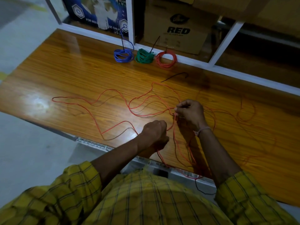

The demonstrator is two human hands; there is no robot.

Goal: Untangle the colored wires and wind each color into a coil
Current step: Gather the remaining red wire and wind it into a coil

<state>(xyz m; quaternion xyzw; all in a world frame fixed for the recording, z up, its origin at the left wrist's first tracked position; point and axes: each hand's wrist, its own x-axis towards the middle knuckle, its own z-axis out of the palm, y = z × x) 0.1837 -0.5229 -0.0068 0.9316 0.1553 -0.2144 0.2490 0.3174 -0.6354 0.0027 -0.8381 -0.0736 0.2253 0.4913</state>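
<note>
Red wire (113, 90) sprawls loose over the table (65, 70), one strand pinched in the right hand (190, 114), the left hand (155, 132) fisted round strands nearer the edge, likely keeping them taut to work out a snarl. Beyond, blue coil (123, 55), green coil (144, 58) and red coil (166, 59) lie finished beneath a carton (178, 30) marked "RED".

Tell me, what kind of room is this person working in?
Probably a workshop or storeroom. A wooden worktable stands against white shelving that holds a cardboard box printed "RED". A carton beside it reads, in part, "FOR INDU… SE ONLY".
</note>
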